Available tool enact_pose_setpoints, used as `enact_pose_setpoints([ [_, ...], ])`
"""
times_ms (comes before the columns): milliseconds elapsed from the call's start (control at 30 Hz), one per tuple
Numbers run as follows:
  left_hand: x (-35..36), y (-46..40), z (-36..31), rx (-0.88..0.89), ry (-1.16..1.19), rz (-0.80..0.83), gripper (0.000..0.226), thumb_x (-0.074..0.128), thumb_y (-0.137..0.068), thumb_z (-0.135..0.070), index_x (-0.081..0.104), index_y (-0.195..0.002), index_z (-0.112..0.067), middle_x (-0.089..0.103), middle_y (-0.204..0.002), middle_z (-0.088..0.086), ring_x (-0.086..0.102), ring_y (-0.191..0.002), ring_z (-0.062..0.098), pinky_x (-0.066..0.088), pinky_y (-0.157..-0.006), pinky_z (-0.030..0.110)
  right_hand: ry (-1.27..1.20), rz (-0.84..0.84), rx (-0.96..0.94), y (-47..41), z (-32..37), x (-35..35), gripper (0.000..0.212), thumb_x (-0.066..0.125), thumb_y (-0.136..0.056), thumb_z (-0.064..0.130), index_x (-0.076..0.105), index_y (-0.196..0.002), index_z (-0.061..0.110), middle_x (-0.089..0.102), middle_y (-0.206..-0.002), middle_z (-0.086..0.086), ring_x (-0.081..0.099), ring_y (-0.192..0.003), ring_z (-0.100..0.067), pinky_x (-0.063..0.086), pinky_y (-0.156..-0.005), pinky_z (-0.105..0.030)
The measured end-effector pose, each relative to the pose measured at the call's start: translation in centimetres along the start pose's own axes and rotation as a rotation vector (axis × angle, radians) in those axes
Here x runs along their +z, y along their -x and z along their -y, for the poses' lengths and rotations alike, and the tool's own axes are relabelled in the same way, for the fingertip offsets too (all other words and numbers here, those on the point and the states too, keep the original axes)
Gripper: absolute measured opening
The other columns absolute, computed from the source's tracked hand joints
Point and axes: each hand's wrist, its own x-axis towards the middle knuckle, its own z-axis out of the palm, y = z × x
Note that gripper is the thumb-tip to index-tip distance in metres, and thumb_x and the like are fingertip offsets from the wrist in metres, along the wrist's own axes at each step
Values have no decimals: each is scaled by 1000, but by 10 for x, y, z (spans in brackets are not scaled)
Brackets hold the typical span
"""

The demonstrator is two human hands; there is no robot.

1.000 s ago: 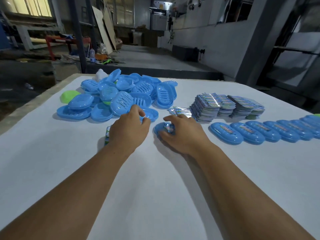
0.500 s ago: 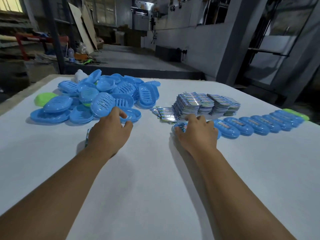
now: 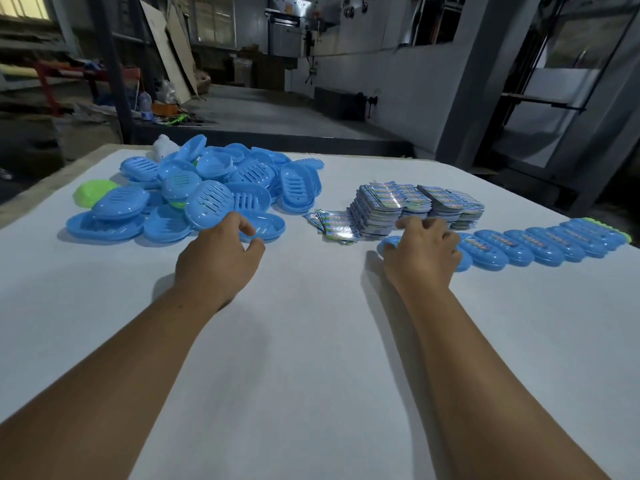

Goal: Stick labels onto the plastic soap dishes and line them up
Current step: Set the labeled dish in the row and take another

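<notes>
A pile of unlabelled blue soap dishes point(image 3: 207, 188) lies at the table's far left. My left hand point(image 3: 221, 251) sits at the pile's near edge, index finger and thumb pinching the near rim of one blue dish point(image 3: 273, 223). My right hand point(image 3: 422, 251) lies curled over a blue soap dish point(image 3: 388, 244) and holds it at the left end of a row of labelled blue dishes point(image 3: 519, 245). Its label is hidden under my palm. Stacks of shiny labels point(image 3: 398, 206) stand just behind that hand, with loose labels point(image 3: 332, 223) fanned beside them.
A green dish point(image 3: 93, 192) lies at the pile's left, and another green one point(image 3: 620, 232) ends the row at far right. A white object point(image 3: 162, 148) stands behind the pile. The white table point(image 3: 311, 341) stretches toward me; a workshop floor lies beyond its far edge.
My right hand slid its blue dish rightward from the table's middle to the left end of the labelled row. My left hand stayed at the pile's near edge.
</notes>
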Motion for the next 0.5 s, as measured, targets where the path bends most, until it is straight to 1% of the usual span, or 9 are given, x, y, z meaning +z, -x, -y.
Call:
enact_pose_setpoints([
  [100,-2,-1,2,-2,-21,3,13,58,-90,-45,54,-98,-35,64,-76,-10,61,-82,21,43,-68,33,-47,-43,-116,9,15,4,32,64,-93,31,61,-125,26,51,-132,-8,44,-123,-36,36,-99,-45],
  [233,-4,-5,4,-6,-62,-6,13,57,-92,-43,54,-101,-35,66,-84,-8,61,-86,22,44,-69,34,-260,90,-424,26,46,15,32,63,-94,21,64,-126,20,55,-132,-6,53,-119,-32,43,-98,-41],
  [300,-6,-6,5,-8,-82,-14,11,56,-92,-41,53,-101,-35,67,-85,-6,62,-86,24,44,-69,34,-319,159,-557,31,62,21,35,63,-94,19,62,-129,17,56,-133,-4,57,-117,-28,46,-97,-38],
  [400,-9,-7,7,4,-84,-59,8,55,-92,-36,54,-99,-33,66,-87,-4,62,-86,28,43,-67,34,-324,228,-650,30,86,30,44,62,-96,24,56,-139,19,57,-138,-1,56,-122,-26,44,-101,-37],
  [500,-14,-8,8,50,-60,-132,8,55,-90,-31,57,-98,-31,68,-88,-2,62,-87,31,45,-68,36,-276,262,-685,25,103,39,51,60,-97,31,49,-146,19,56,-144,-3,48,-130,-32,38,-108,-40],
])
